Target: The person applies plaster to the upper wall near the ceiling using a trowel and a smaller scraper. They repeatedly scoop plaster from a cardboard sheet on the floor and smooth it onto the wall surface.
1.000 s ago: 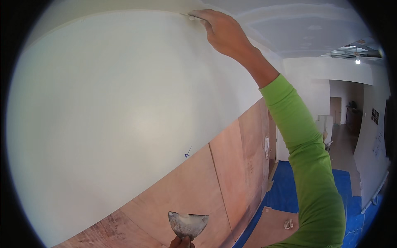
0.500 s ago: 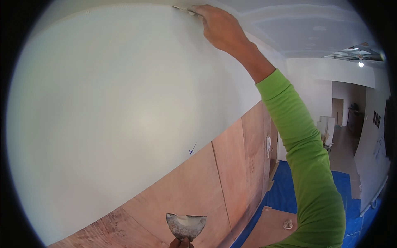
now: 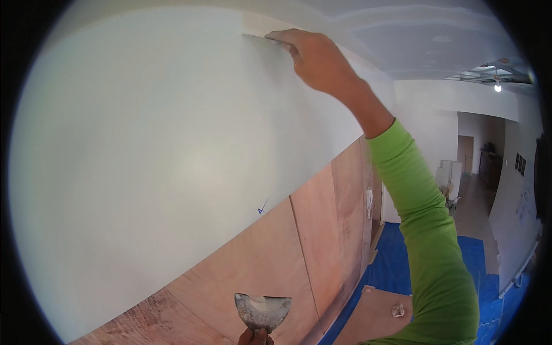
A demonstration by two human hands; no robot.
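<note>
High on the white wall [image 3: 144, 149], my right hand [image 3: 325, 63] grips a putty knife [image 3: 257, 38], its thin blade edge lying against the surface just below the ceiling line. Most of that tool's handle is hidden in my fingers. Low in the middle, my left hand [image 3: 256, 337] is closed around the handle of a wide, half-round scraper [image 3: 263, 310]. The scraper's blade points up, and pale filler sits along its top edge with grey smears below. Only the fingertips of the left hand show.
Reddish plywood panels [image 3: 247, 259] cover the wall's lower part. On the floor lie a blue sheet [image 3: 394, 259] and a brown board with a crumpled white piece [image 3: 398, 310] on it. Right of my arm, a passage opens beyond pale panels [image 3: 448, 175]; a lit bulb [image 3: 498, 88] hangs above.
My right hand has drawn the putty knife down the wall from the ceiling edge, its blade now flatter. The left hand and scraper hold nearly the same place.
</note>
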